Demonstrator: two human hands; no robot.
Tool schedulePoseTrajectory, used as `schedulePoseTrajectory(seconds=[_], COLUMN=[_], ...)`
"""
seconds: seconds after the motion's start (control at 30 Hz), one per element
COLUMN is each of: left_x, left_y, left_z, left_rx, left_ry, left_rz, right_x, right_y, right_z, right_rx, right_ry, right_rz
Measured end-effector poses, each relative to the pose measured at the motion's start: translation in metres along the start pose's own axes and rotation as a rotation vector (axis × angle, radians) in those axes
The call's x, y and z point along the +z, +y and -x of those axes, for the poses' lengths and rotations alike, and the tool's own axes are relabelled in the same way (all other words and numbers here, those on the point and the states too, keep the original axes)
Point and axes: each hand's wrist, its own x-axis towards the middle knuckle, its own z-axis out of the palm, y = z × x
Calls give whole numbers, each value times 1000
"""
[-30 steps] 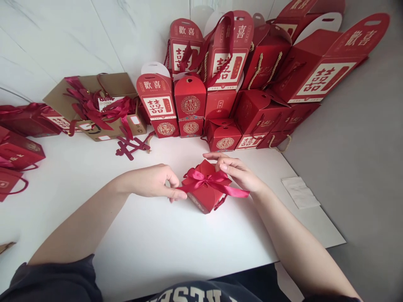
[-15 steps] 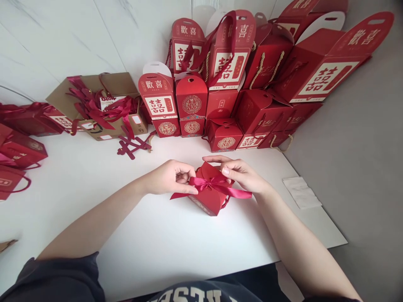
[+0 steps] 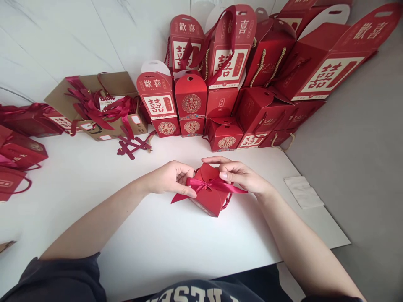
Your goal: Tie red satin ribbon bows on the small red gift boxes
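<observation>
A small red gift box (image 3: 210,203) with folded top flaps stands on the white table in front of me. Across its top lies a dark pink satin ribbon (image 3: 208,184) tied in a bow, its tails hanging to both sides. My left hand (image 3: 174,178) pinches the bow's left loop between thumb and curled fingers. On the other side, my right hand (image 3: 237,174) has its thumb and fingers closed on the right part of the ribbon, with the index finger stretched behind the box. A twisted red cord (image 3: 226,202) shows at the box's right side.
Stacked red gift boxes (image 3: 190,102) line the wall at the back. A cardboard box (image 3: 107,133) full of ribbons stands back left, dark red cut-out characters (image 3: 134,147) before it. More red boxes (image 3: 19,147) sit far left; a white tissue (image 3: 304,192) lies right.
The right ribbon tail has shifted slightly left and droops lower. Both hands keep nearly the same places at the bow, and the box stays put.
</observation>
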Motion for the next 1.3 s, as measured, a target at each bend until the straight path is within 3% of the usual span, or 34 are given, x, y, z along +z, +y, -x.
schedulePoseTrajectory(seconds=[0.2,0.3,0.77,1.03,1.2,1.3], left_x=[3,6,2,0,14,21], left_y=[8,9,-6,-6,8,16], left_z=[6,6,-2,-9,-11,-11], left_rx=[146,153,236,147,53,-29], left_ry=[57,123,192,201,452,474], left_rz=[-191,-222,-35,-113,-388,-537], right_x=[6,10,9,4,1,5], right_y=[-17,-26,-7,-11,-20,-14], right_z=[5,8,6,4,1,-7], right_rx=[-148,-143,-70,3,-104,-118], right_ry=[174,171,208,192,194,210], right_rz=[348,473,123,166,268,249])
